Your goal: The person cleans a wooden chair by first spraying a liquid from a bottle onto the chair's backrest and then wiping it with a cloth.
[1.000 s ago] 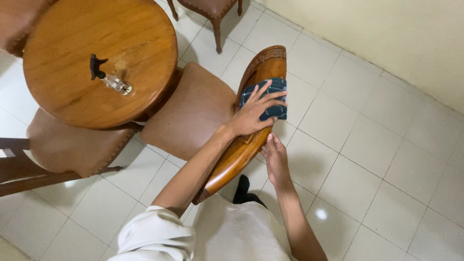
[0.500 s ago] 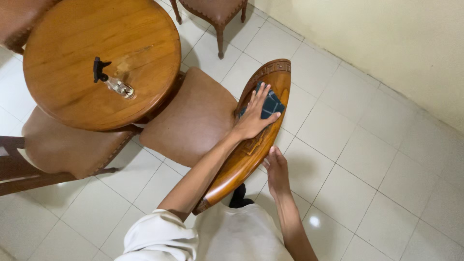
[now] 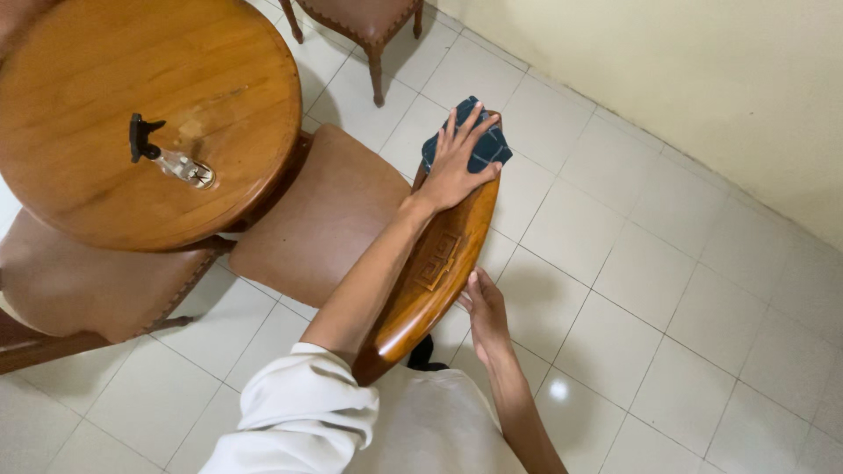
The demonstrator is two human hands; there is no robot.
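The left hand (image 3: pixel 457 167) lies flat on a dark blue cloth (image 3: pixel 479 145) at the far end of the chair's carved wooden backrest (image 3: pixel 435 263). Its fingers (image 3: pixel 465 132) are spread open over the cloth, which shows at their 12 and 3 o'clock sides. The right hand (image 3: pixel 485 312) touches the backrest's outer edge, at 5 o'clock of the left hand, fingers loosely open. Against half a second ago, the left hand and cloth have slid further up the backrest towards its tip. A spray bottle (image 3: pixel 171 158) lies on the round counter (image 3: pixel 105 96).
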